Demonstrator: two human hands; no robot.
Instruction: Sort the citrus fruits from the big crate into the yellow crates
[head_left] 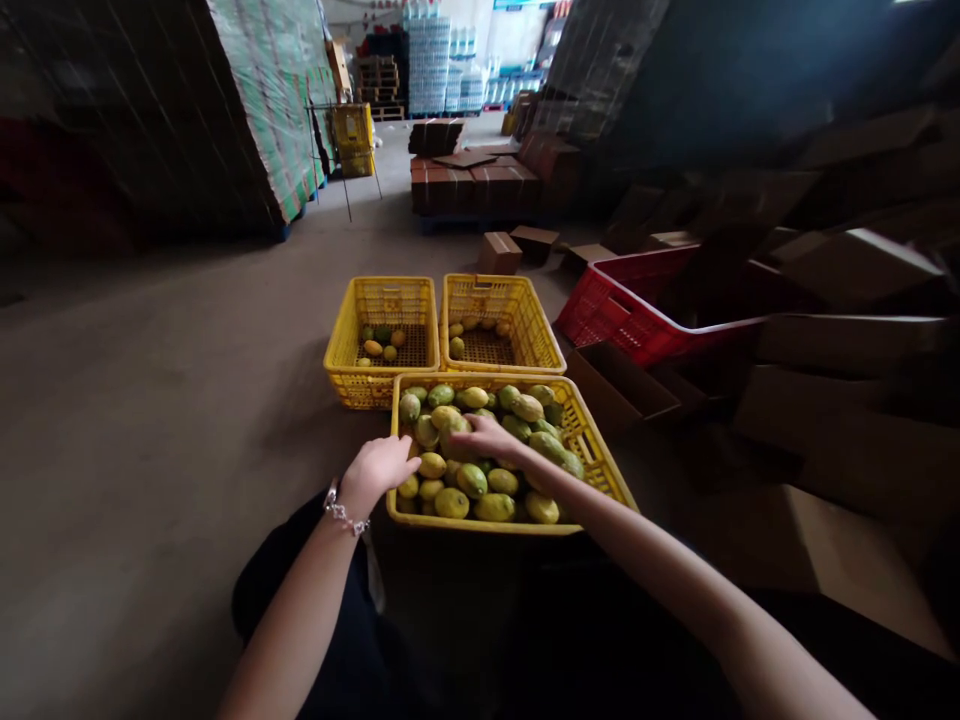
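A yellow crate [495, 527] full of green and yellow oval fruits stands nearest to me. My left hand [381, 467] is at its left rim, fingers curled over the edge beside the fruits; what they hold, if anything, is hidden. Over the middle of the pile, my right hand [486, 438] has its fingers round a yellow-green fruit [454, 434]. Behind stand two more yellow crates: the left one [337, 345] holds several orange and green fruits, and the right one [541, 330] has several yellowish fruits along its far and left sides.
To the right sit a red crate [611, 310] and an open cardboard box [622, 385], with more cardboard heaped beyond. A small carton [500, 254] lies behind the yellow crates. Farther back are stacked boxes [476, 190] and a wrapped pallet load [274, 100].
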